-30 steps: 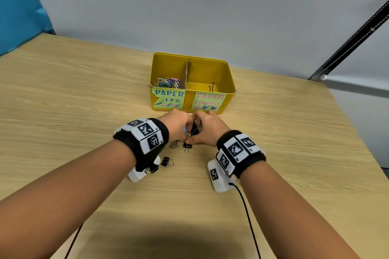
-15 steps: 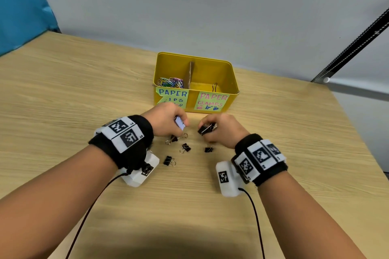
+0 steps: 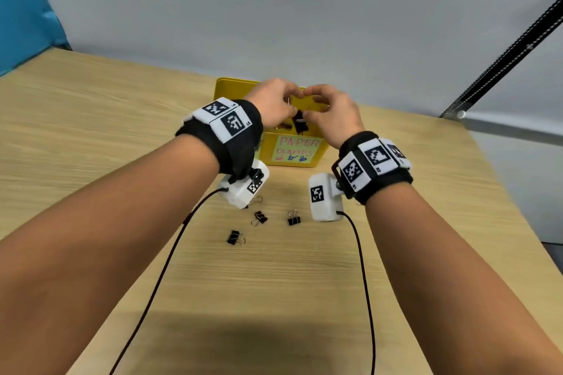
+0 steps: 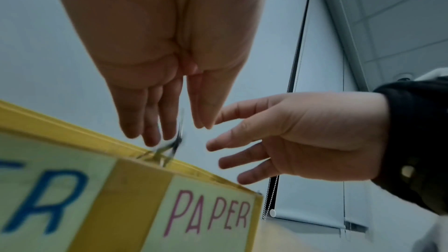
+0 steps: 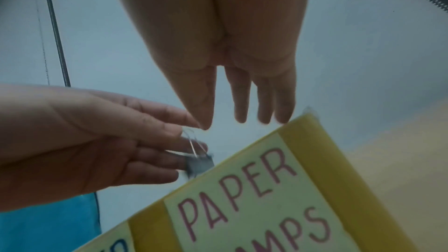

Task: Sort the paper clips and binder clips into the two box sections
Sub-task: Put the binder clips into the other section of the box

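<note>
- Hands over yellow box [image 3: 316, 158], above section w/ "PAPER CLAMPS" label [image 3: 297, 149].
- L hand [image 3: 271, 103]: fingers straight, loosely spread, gripping nothing.
- R hand [image 3: 330, 113]: fingers straight, apart, nothing pinched.
- Binder clip [image 3: 299, 122] in air betw. the hands, just above box rim; blurred in wrist views [image 5: 198, 164].
- 3 more clips on table [image 3: 426, 222] near wrists: [image 3: 260, 217], [image 3: 294, 218], [image 3: 235, 237]; 4th partly hidden under L wrist cam.
</note>
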A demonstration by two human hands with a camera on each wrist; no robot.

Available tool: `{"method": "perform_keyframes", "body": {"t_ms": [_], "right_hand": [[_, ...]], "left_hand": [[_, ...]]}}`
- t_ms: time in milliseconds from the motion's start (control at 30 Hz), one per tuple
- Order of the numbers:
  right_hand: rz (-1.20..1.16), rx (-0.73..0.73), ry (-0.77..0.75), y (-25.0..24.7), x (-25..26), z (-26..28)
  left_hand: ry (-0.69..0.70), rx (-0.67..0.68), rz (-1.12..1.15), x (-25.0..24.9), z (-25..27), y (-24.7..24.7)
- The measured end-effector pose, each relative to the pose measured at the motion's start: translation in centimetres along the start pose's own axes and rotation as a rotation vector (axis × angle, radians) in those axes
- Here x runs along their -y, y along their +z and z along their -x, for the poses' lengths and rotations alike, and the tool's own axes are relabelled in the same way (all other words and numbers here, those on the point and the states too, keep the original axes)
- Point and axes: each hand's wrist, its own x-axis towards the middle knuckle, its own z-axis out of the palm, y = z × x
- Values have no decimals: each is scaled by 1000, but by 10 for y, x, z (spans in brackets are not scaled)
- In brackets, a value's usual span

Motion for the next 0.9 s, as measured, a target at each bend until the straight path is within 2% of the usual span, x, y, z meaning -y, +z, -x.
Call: {"method": "perform_keyframes", "body": {"t_ms": [100,167,233,300,400,433,500,600,733,900], "right_hand": [[64,-81,-45,-4,-1,10],[120,-159,-89,-2,2,28],[204,-164,-148,5,5,51],[303,21,-129,16,5,71],[469,485,74,31,-4,92],[515,567,120,36,-8,97],[520,604,164,45,-16,106],[433,597,148,58,-16,112],[335,609,121,73,-2,107],[451,690,67,86,13,100]], "left_hand": [[-11,-19,-2,9,10,-3],[-18,-133,-24,17,27,-7],[-63,-221,-10,24,53,-8],[-118,-186,-25,33,81,-7],[-247,64,-128,55,115,-5],[-318,146,-178,63,124,-6],[-443,232,-276,81,140,-10],[-547,275,-336,100,156,-14],[-556,314,-332,108,165,-7],[-526,278,-272,106,157,5]]}}
